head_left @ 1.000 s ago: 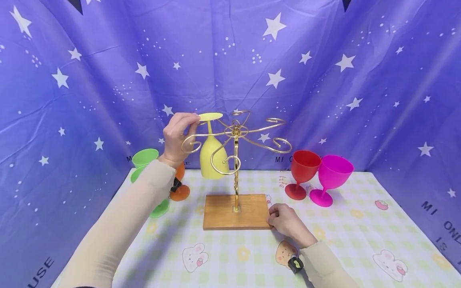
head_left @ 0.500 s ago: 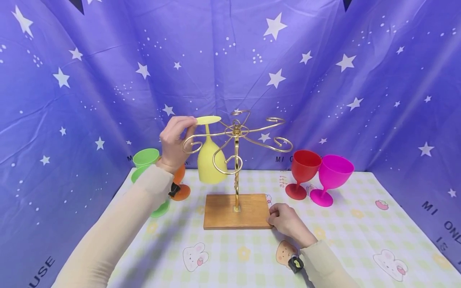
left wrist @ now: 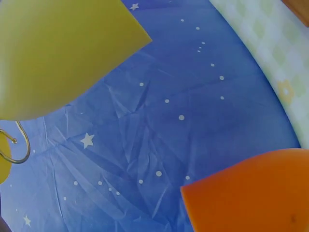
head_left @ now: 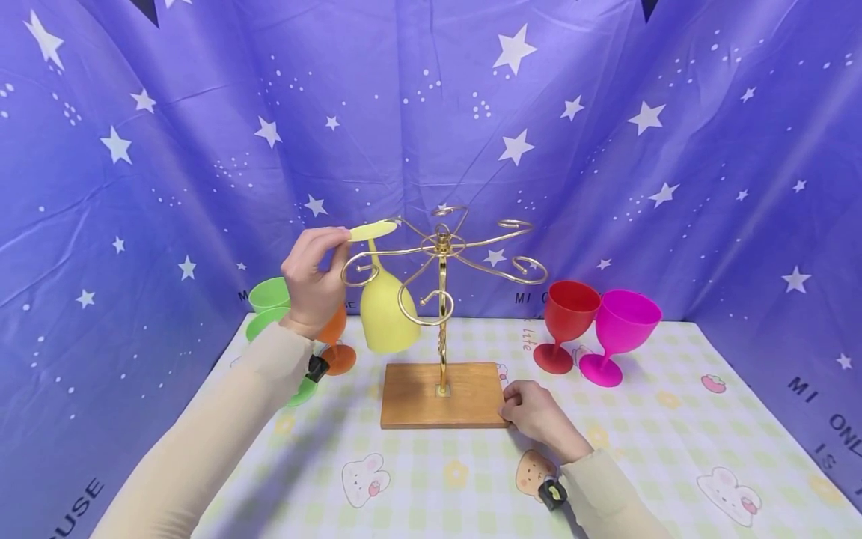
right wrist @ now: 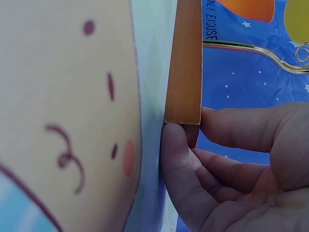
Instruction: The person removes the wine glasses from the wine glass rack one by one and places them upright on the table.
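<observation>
My left hand (head_left: pixel 315 281) pinches the foot of a yellow goblet (head_left: pixel 389 314), which hangs upside down and slightly tilted. The goblet is beside the left arms of a gold wire glass rack (head_left: pixel 442 299), with one curled arm crossing in front of its stem. In the left wrist view the yellow goblet (left wrist: pixel 58 53) fills the upper left, and the hand is mostly out of sight. My right hand (head_left: pixel 539 415) grips the right front corner of the rack's wooden base (head_left: pixel 411 397). In the right wrist view, thumb and fingers pinch the base (right wrist: pixel 186 72) at its corner.
Behind my left arm stand two green goblets (head_left: pixel 269 292) and an orange goblet (head_left: pixel 340 359), partly hidden. A red goblet (head_left: pixel 571 311) and a magenta goblet (head_left: pixel 626 322) stand upright at the right. A starry blue curtain (head_left: pixel 404 112) hangs behind the table.
My left hand and the yellow goblet have moved left and a little down, away from the rack's post, and the goblet has tilted. My right hand stays on the base.
</observation>
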{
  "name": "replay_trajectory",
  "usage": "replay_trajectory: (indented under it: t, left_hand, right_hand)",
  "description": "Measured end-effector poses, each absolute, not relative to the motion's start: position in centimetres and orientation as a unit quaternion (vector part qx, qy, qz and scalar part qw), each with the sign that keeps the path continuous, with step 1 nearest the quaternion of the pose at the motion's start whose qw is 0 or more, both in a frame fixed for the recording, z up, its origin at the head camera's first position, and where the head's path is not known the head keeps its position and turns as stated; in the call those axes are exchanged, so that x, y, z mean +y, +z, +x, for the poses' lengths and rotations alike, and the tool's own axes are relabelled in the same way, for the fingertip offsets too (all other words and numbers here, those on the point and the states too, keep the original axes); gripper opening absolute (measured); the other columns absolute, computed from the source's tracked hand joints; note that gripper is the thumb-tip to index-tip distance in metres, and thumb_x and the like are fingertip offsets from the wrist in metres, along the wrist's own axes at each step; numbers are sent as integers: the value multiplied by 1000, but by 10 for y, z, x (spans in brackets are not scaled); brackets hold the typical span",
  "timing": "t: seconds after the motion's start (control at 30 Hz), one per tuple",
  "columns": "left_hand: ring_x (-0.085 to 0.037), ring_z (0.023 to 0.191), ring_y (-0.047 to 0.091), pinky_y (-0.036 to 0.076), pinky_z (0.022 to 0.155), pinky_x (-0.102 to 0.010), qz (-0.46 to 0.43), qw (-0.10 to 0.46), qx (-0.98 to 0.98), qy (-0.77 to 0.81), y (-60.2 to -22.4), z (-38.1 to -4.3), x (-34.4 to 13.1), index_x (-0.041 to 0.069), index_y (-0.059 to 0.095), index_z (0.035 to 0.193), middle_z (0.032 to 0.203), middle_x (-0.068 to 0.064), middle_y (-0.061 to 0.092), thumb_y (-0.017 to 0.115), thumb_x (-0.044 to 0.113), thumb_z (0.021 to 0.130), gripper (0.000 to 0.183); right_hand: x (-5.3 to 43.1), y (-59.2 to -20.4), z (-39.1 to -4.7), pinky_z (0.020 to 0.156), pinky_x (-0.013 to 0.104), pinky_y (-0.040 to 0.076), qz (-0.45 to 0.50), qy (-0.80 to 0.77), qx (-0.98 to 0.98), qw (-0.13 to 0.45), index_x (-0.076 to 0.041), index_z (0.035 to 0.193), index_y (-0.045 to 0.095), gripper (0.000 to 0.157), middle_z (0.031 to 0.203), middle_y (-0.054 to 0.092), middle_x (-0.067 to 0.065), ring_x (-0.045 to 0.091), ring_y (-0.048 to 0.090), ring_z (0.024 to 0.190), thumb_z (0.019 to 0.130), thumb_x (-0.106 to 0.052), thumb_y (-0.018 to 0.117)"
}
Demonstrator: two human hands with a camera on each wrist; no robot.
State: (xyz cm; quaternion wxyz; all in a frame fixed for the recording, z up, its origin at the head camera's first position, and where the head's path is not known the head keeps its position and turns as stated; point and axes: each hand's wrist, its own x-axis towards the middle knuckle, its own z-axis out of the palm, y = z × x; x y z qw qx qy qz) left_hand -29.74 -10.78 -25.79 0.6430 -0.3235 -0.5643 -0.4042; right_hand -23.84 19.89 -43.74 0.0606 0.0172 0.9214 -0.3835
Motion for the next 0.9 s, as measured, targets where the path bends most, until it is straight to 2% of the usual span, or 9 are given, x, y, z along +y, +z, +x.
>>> replay_trajectory:
  t: [0.27, 0.63, 0.9]
  left_hand:
    - [-36, 75, 63, 52, 80, -29, -317, 650, -559, -406, -260, -287, -113, -10, 66, 77, 78, -22, 66, 66, -22, 71, 14]
    - [-35, 74, 63, 52, 79, -29, -291, 657, -558, -415, -265, -280, -121, -10, 67, 79, 77, -22, 65, 68, -23, 70, 16]
    - [-34, 74, 61, 51, 77, -25, -255, 644, -569, -443, -276, -278, -129, -12, 67, 79, 77, -23, 65, 67, -23, 71, 14]
  right_hand:
    - [199, -437, -239, 65, 31, 45, 15, -383, 922, 58, 0, 97, 61, 16, 79, 55, 6, 19, 52, 71, 82, -1, 64]
    - [198, -438, -239, 68, 31, 45, 15, -384, 922, 53, 0, 98, 61, 17, 79, 55, 6, 19, 52, 73, 81, -1, 64]
    - [198, -437, -239, 68, 32, 45, 16, -382, 923, 54, 1, 99, 61, 18, 79, 55, 6, 19, 53, 72, 81, -1, 63]
